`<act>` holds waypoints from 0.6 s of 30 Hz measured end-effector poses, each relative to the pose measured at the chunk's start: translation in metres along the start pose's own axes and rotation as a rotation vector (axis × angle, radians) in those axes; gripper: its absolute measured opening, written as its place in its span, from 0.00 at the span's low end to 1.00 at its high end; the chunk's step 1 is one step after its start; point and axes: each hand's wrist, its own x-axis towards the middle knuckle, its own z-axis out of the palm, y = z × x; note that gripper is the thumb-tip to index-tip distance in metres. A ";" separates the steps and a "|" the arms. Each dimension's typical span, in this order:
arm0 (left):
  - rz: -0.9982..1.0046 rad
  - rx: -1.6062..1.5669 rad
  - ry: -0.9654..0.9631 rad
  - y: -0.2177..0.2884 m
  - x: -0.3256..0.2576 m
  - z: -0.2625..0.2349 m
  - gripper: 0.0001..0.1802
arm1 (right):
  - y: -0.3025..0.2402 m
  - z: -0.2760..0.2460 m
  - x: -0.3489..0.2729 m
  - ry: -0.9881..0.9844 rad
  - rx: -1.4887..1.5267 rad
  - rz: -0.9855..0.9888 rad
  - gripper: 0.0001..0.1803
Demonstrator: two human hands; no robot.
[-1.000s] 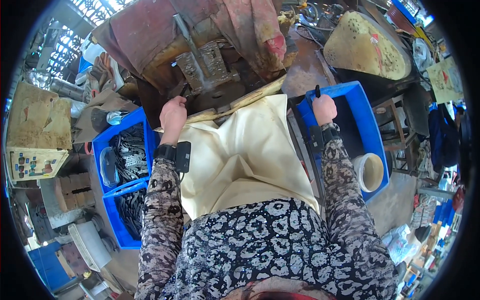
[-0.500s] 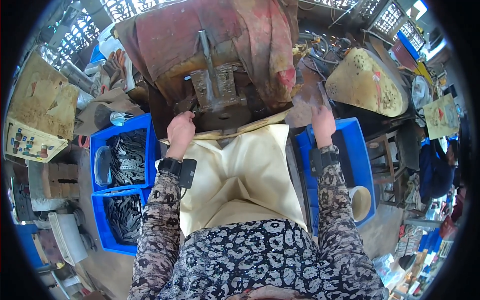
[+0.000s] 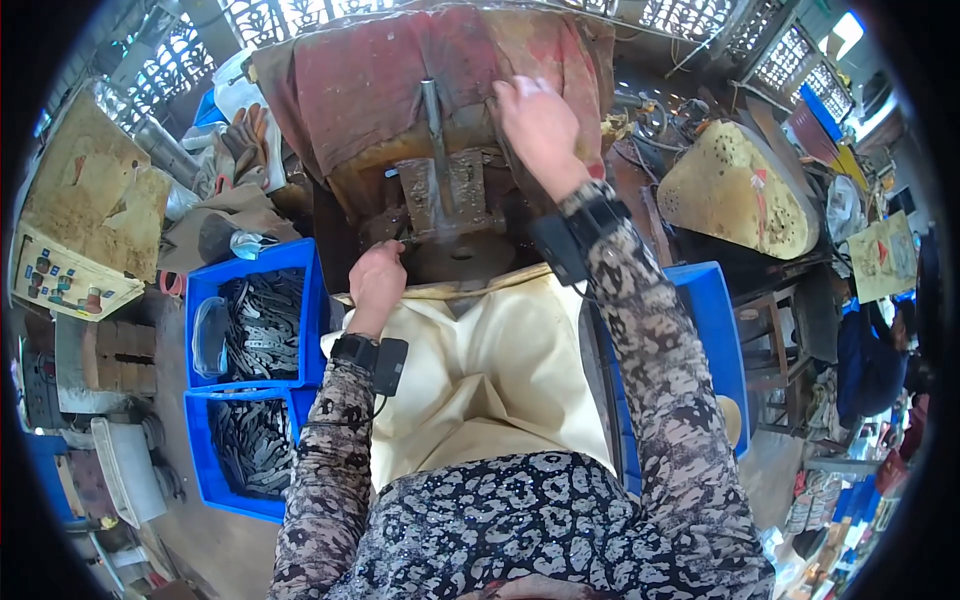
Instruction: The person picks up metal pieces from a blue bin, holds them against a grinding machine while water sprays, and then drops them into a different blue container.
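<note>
The dark flat disc with a hole in its middle (image 3: 462,257) lies inside the machine, below the upright grey metal rod (image 3: 436,140) and the speckled metal block (image 3: 468,188) behind it. Just beside this disc, on its near left side, is the left hand (image 3: 377,288). It has changed little; its fingers are curled almost together, and a small dark tip shows near them, but I cannot tell if they hold it. The right hand (image 3: 541,130) has changed the most: a half second ago it was by the long blue plastic tub (image 3: 718,320), and now it is raised before the faded red cloth cover (image 3: 350,95). Its fingers are partly bent; whether they grip something, or touch the cloth, I cannot tell. So both hands are now at the machine. Nearer the body spreads the cream smooth apron (image 3: 500,345), and on the left stand blue bins (image 3: 235,493) with dark strip-like pieces (image 3: 265,325).
</note>
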 end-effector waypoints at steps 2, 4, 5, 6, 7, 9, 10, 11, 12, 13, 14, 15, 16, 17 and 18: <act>-0.014 0.008 -0.006 0.000 0.000 -0.001 0.12 | -0.029 0.013 0.021 -0.183 -0.018 -0.006 0.17; -0.022 0.009 -0.022 -0.001 -0.001 -0.001 0.12 | -0.053 0.027 0.031 -0.212 0.034 -0.029 0.18; -0.002 -0.003 -0.014 -0.002 -0.002 -0.001 0.13 | -0.062 0.036 0.034 -0.248 0.081 -0.046 0.20; -0.004 0.000 -0.007 -0.003 -0.002 -0.002 0.13 | -0.071 0.043 0.036 -0.243 0.087 -0.050 0.20; -0.008 -0.004 -0.022 -0.001 -0.002 -0.002 0.13 | -0.077 0.051 0.037 -0.281 0.082 -0.079 0.19; 0.004 -0.019 -0.040 0.002 0.000 -0.001 0.13 | -0.082 0.063 0.039 -0.356 0.069 -0.088 0.20; 0.001 -0.015 -0.035 0.000 -0.001 -0.002 0.13 | -0.086 0.066 0.040 -0.353 0.074 -0.091 0.20; 0.007 -0.021 -0.033 -0.002 -0.001 -0.002 0.13 | -0.089 0.069 0.042 -0.377 0.063 -0.064 0.20; 0.015 -0.028 -0.032 -0.003 -0.001 -0.001 0.13 | -0.091 0.071 0.043 -0.400 0.051 -0.036 0.20; 0.017 -0.021 -0.028 -0.002 -0.002 -0.003 0.13 | -0.088 0.074 0.046 -0.398 0.053 -0.037 0.20; 0.018 -0.020 -0.027 -0.003 -0.002 -0.002 0.13 | -0.083 0.075 0.048 -0.490 0.058 -0.047 0.19; 0.034 -0.026 0.013 -0.004 -0.003 -0.002 0.13 | -0.080 0.078 0.050 -0.583 0.064 -0.056 0.19; 0.054 -0.036 0.050 -0.002 -0.002 -0.002 0.12 | -0.079 0.080 0.049 -0.582 0.060 -0.054 0.19; 0.057 -0.038 0.048 -0.002 0.000 -0.002 0.12 | -0.079 0.083 0.048 -0.561 0.073 -0.043 0.20; 0.027 -0.043 -0.005 -0.001 0.001 -0.002 0.13 | -0.078 0.085 0.047 -0.541 0.086 -0.032 0.20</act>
